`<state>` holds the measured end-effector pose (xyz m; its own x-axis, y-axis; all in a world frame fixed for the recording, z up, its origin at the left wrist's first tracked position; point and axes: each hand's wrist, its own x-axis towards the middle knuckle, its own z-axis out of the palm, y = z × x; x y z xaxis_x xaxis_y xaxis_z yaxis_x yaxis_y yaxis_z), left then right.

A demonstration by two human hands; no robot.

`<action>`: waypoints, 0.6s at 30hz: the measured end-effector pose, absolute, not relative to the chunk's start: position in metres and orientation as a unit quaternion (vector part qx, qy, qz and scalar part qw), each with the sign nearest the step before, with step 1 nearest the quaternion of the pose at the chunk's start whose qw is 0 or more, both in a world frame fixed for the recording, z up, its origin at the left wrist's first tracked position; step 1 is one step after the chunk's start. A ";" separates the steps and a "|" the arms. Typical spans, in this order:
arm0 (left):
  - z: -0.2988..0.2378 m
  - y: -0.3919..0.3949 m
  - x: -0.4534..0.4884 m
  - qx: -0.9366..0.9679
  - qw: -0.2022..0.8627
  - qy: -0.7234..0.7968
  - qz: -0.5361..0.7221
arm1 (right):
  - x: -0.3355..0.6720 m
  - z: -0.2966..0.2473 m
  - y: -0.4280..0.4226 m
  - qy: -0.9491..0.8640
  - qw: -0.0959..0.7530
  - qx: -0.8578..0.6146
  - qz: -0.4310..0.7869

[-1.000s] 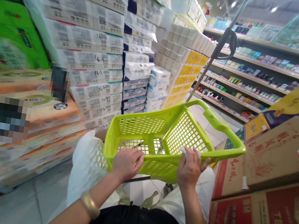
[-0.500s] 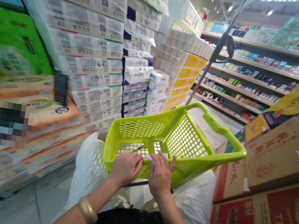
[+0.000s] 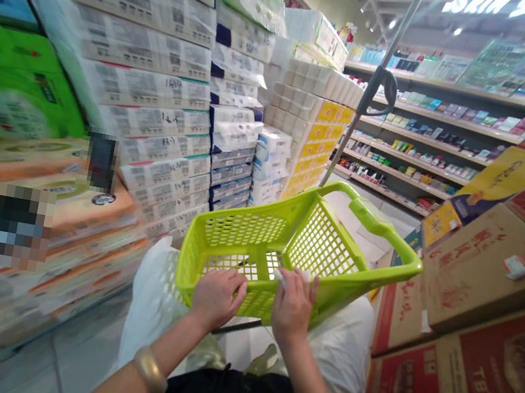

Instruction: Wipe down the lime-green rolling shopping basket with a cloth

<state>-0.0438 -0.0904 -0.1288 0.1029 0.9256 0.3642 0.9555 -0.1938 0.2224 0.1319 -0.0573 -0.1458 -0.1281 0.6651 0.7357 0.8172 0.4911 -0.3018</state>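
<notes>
Gripping shopping basket [image 3: 259,297] with curled left hand [image 3: 217,297], perhaps tissue [image 3: 279,275] (half-hidden) with bent right hand [image 3: 293,305]; could tip basket by overpressing.

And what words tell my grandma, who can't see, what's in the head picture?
A person's left hand grips the near edge of a lime-green shopping basket while the right hand holds a white tissue-like piece against it. Stacked packs stand left, cardboard boxes right, and filled shelves beyond.
</notes>
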 end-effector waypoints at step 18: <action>-0.124 -0.071 -0.040 -0.755 0.029 -0.623 -0.200 | 0.166 -0.136 -0.031 -0.700 0.453 -0.532 -0.149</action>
<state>-0.0401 -0.0708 -0.1238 0.1427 0.9303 0.3380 0.9534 -0.2209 0.2055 0.1655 -0.0311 -0.1356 -0.0242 0.6095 0.7924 0.8790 0.3906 -0.2736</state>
